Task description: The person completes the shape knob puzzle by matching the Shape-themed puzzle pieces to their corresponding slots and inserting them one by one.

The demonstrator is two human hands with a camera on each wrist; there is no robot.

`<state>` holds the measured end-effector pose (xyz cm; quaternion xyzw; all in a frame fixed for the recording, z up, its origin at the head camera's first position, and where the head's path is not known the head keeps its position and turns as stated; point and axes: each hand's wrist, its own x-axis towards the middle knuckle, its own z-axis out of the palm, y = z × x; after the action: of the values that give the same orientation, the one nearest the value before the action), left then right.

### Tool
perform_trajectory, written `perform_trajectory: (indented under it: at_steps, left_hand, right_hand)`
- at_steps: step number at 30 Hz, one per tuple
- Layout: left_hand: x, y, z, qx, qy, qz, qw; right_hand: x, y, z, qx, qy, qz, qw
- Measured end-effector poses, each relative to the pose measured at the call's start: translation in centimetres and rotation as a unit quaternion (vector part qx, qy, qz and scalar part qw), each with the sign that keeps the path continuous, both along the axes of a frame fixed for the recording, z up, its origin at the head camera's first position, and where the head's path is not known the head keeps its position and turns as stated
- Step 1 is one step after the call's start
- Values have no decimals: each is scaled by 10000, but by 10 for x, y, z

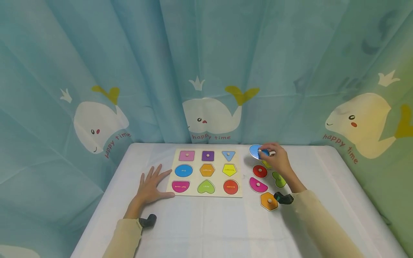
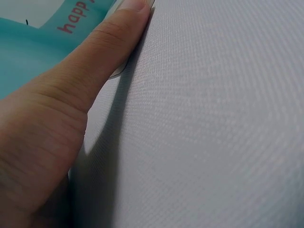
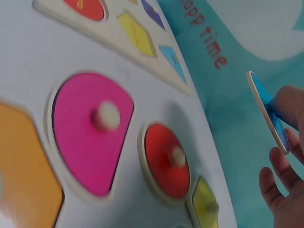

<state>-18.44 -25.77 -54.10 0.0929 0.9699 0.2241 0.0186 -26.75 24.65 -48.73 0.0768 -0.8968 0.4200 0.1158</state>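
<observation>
My right hand (image 1: 278, 159) pinches a blue oval puzzle piece (image 1: 254, 151) by its knob. In the right wrist view the blue piece (image 3: 260, 97) is tilted and raised off the table. My left hand (image 1: 152, 187) lies with fingers spread at the left edge of the wooden shape puzzle board (image 1: 193, 178), its thumb (image 2: 111, 40) touching the board's corner. Knobbed pink rectangle (image 1: 187, 155), purple square (image 1: 208, 156) and blue triangle (image 1: 228, 154) pieces sit in the board's far row. Printed shapes without knobs fill the other rows, among them a blue oval (image 1: 183, 171).
Loose knobbed pieces lie right of the board: a red circle (image 1: 259, 171), a magenta half round (image 1: 258, 185), an orange hexagon (image 1: 269, 201), a green heart (image 1: 278, 180) and a partly hidden yellow piece (image 1: 266, 164). A curtain (image 1: 213, 64) hangs behind the white table (image 1: 206, 225).
</observation>
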Motion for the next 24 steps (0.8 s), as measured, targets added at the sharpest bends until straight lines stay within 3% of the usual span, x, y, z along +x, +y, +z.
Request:
perform_trajectory:
  at_steps: [11, 24]
  left_hand:
    - [-1, 0, -1, -18, 7, 14, 10000]
    - [0, -1, -1, 85, 44, -48, 9999]
  right_hand:
    - [-8, -52, 10, -262, -97, 463, 9985]
    - [-15, -112, 9, -570, -274, 892, 9940]
